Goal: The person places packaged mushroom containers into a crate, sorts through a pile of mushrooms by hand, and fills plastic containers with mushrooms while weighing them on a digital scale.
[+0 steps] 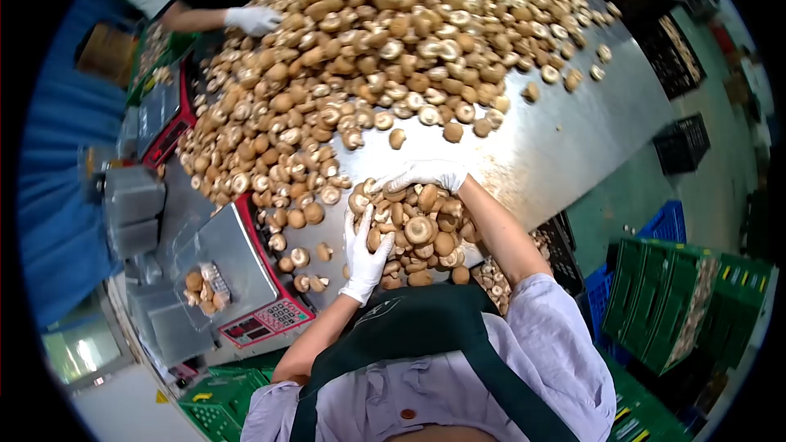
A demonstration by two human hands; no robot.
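Note:
My left hand (364, 255), in a white glove, rests with spread fingers against the left side of a small pile of brown mushrooms (419, 231) at the table's near edge. Across the top of that pile lies my right hand (422, 173), also gloved, its fingers stretched out to the left over the mushrooms. Both palms face the pile and are partly hidden. Beyond them a large heap of mushrooms (360, 49) covers much of the metal table (598, 131).
A red-edged scale (270, 321) bears a clear tray of mushrooms (206, 288). Another scale (170, 135) stands farther back. A co-worker's gloved hand (254, 20) touches the heap. Green crates (655, 303), a black crate (682, 145) and stacked clear trays (133, 196) flank the table.

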